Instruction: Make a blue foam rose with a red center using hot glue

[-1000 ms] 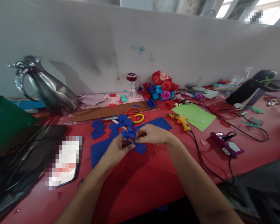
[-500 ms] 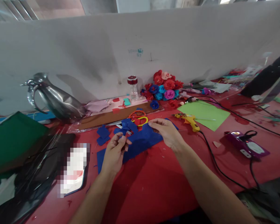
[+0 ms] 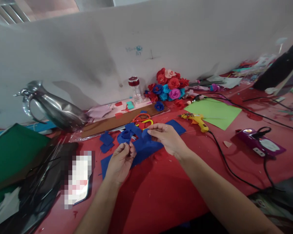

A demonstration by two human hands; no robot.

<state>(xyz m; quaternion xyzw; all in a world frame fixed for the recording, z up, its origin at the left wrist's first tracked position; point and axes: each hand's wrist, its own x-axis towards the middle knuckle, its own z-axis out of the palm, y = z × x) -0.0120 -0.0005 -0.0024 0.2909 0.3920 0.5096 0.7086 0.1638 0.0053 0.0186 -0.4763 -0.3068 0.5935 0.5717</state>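
Now nearer each other, left hand (image 3: 120, 159) pinches a blue roll (image 3: 123, 137), right hand (image 3: 169, 139) a blue petal (image 3: 145, 134); the two appear unjoined.

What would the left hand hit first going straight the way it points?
Probably the loose blue pieces just short of the yellow scissors handle, past the blue roll the left hand seems to pinch; depth is hard to judge.

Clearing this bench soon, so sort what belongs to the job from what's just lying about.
Likely the job's: blue piece in the right hand's grip, blue sheet, probably the glue gun, unheld.

Seemingly just lying about: metal jug, lidded jar, lime-green sheet.
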